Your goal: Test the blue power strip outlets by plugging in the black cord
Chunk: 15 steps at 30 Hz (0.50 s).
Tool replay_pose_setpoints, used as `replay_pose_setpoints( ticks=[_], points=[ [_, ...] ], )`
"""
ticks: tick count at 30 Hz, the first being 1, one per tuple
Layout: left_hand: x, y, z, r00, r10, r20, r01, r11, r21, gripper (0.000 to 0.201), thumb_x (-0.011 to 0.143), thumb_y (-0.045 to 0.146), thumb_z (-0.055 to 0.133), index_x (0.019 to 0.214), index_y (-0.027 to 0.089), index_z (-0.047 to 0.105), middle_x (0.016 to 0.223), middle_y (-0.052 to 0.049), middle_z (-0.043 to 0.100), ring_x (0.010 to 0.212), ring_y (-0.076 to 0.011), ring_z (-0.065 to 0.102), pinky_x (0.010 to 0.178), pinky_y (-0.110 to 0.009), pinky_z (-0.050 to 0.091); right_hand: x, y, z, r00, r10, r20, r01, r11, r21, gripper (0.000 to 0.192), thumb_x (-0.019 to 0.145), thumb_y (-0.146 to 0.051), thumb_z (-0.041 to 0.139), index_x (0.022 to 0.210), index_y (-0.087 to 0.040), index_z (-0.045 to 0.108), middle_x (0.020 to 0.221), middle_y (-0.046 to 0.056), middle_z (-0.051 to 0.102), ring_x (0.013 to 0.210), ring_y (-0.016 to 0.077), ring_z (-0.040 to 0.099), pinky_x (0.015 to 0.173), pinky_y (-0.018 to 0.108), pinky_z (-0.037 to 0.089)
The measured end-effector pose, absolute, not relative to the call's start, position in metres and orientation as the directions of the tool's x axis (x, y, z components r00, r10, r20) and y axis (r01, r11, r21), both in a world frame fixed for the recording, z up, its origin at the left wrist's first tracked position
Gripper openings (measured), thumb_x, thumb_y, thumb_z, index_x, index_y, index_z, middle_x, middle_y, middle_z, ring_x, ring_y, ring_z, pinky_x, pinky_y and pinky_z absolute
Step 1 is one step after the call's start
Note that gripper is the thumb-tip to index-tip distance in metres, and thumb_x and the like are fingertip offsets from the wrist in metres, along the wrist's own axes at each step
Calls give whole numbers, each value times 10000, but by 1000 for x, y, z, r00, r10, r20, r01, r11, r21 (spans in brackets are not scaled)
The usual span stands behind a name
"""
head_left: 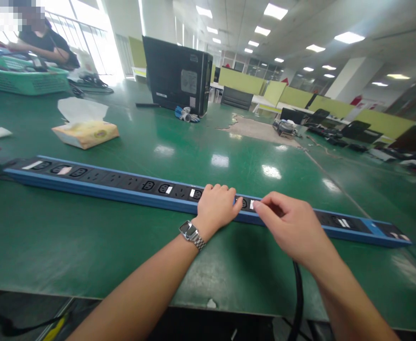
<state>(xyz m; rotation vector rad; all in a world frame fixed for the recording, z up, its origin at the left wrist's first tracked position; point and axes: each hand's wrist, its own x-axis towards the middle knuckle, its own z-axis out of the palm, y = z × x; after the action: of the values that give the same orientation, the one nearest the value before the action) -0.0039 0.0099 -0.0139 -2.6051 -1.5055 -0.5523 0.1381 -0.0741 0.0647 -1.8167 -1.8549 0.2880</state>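
A long power strip (129, 199) with blue rails and a black face of sockets lies across the green table, slightly aslant. Several small white labels are stuck along its face. My left hand (216, 204) lies over the middle of the strip, fingers wrapped over its far edge, gripping it. Just to the right, my right hand (293, 222) pinches with thumb and forefinger at the edge of a white label (252, 204) beside a socket. The label still appears to lie on the strip. A black cable (297, 293) hangs below my right wrist, over the table's front edge.
Behind the strip sit a tissue pack (87, 135), a black computer case (179, 76) and gloves (186, 114). At far left stands a green basket (26, 83) with cables and a person behind it. A metal part (285, 127) lies at the back right.
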Motion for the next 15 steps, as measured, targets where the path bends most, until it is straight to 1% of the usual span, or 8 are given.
replay_pose_setpoints(
  ticks=[1,3,5,7,9,12,14,15],
  points=[
    [-4,10,-15,449,819,357,851,-513,107,425,961,455,335,917,184,660,936,-101,705,908,-252,621,798,-400,391,153,-67,67,96,976,193,927,-17,-374,364,859,-496,502,676,-210,633,643,27,630,612,155,543,579,272,348],
    [-3,10,-16,454,811,368,846,-522,108,432,959,467,334,917,186,661,929,-101,702,907,-255,618,801,-403,389,181,-52,67,218,966,140,968,-195,-161,454,846,-587,470,670,-210,653,671,63,653,638,187,567,576,288,339],
    [-3,11,-16,452,813,368,846,-521,113,440,962,469,324,926,189,662,931,-102,698,914,-256,615,809,-404,385,201,-38,64,267,963,29,963,-266,-46,552,837,-665,421,662,-204,669,697,92,667,659,207,589,577,294,346],
    [-4,11,-16,457,811,365,838,-530,127,463,959,505,314,984,198,661,947,-100,694,930,-259,611,823,-407,381,211,-26,59,227,967,-118,972,-232,-27,609,839,-696,382,660,-197,683,717,102,677,673,207,607,586,290,366],
    [-5,11,-15,504,783,364,802,-581,140,517,934,590,320,1120,227,636,1003,-93,689,965,-264,603,838,-409,379,212,-18,54,181,963,-201,981,-190,-28,605,850,-673,378,680,-193,703,737,102,684,681,200,618,591,281,375],
    [-7,12,-14,582,736,346,747,-652,131,602,888,684,329,1263,283,576,1071,-82,679,995,-271,592,851,-415,375,207,-13,46,188,968,-166,982,-185,35,549,848,-615,414,713,-185,728,754,105,687,690,205,621,571,279,358],
    [-7,12,-14,592,737,326,747,-654,120,607,885,692,323,1267,296,580,1060,-80,682,981,-273,595,842,-419,372,204,-12,42,167,976,-136,986,-162,48,524,842,-583,436,686,-175,725,705,98,674,656,197,605,548,280,338],
    [-7,13,-14,591,741,319,751,-649,117,609,884,694,322,1265,297,583,1052,-79,683,976,-274,596,838,-419,370,203,-12,41,143,981,-129,990,-140,32,510,838,-566,451,664,-169,718,667,91,661,632,187,592,539,279,331]
  ],
)
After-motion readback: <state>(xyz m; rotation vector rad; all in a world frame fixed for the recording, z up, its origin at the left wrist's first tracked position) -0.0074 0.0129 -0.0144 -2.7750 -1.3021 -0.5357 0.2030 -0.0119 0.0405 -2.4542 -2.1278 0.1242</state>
